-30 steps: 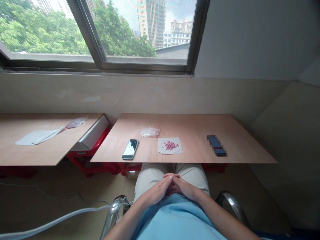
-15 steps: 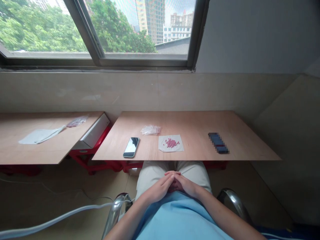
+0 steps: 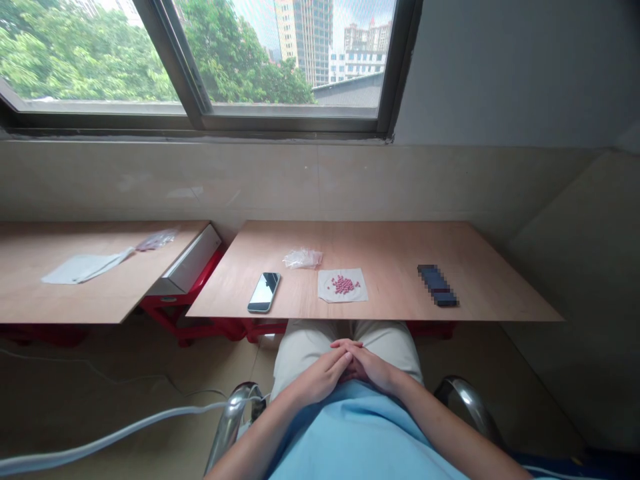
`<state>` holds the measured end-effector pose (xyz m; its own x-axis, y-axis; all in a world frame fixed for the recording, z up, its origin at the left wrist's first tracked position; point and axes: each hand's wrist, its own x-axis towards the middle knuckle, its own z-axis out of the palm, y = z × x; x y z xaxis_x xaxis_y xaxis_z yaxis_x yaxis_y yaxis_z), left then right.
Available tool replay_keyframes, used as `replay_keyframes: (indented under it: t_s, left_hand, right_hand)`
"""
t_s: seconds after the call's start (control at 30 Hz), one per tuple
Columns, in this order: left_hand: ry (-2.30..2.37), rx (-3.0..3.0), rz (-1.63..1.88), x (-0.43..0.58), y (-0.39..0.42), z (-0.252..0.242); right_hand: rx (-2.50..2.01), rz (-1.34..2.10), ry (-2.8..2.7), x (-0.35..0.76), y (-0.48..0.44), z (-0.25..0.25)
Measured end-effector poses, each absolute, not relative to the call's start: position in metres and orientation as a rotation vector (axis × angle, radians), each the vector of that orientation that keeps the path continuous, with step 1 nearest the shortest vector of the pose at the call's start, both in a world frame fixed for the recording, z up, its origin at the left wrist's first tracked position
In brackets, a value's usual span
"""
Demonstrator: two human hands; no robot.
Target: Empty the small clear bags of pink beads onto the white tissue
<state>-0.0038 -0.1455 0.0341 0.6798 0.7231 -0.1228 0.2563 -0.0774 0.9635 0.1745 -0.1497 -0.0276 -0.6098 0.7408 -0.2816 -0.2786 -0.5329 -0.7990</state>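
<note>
The left hand (image 3: 323, 375) and right hand (image 3: 376, 370) rest together on the lap (image 3: 297, 347), folded over each other; I cannot tell how far either curls. At 12 o'clock from them, up on the table (image 3: 387, 257) and out of touch, small pink pieces (image 3: 343, 285) lie clustered on a white sheet (image 3: 329, 277). Farther out, a phone (image 3: 264, 292) lies between 10 and 11 o'clock, a clear plastic bag (image 3: 303, 259) at 11, a blurred dark object (image 3: 438, 285) between 1 and 2.

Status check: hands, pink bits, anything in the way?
Left hand, right hand: clasped over lap. Pink bits: loose on white sheet, untouched. Nothing covers them; phone lies apart, left.
</note>
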Motion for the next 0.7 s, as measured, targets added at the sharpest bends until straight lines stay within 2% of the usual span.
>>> replay_keyframes:
  t_s: [0.17, 0.37, 0.57, 0.7]
  left_hand:
    - [0.832, 1.659, 0.529, -0.003, -0.145, 0.037]
    - [1.049, 1.519, 0.644, -0.008, -0.137, 0.017]
    - [1.208, 1.597, 0.903, -0.028, -0.103, -0.003]
    - [1.386, 1.866, 0.967, -0.039, -0.034, 0.002]
  right_hand:
    - [-0.792, 2.167, -0.942, 0.173, -0.150, -0.024]
    - [-0.790, 2.098, -1.011, 0.170, -0.150, -0.013]
    - [-1.011, 1.643, -1.170, 0.180, -0.143, -0.013]
    - [-1.091, 1.433, -1.205, 0.192, -0.134, -0.012]
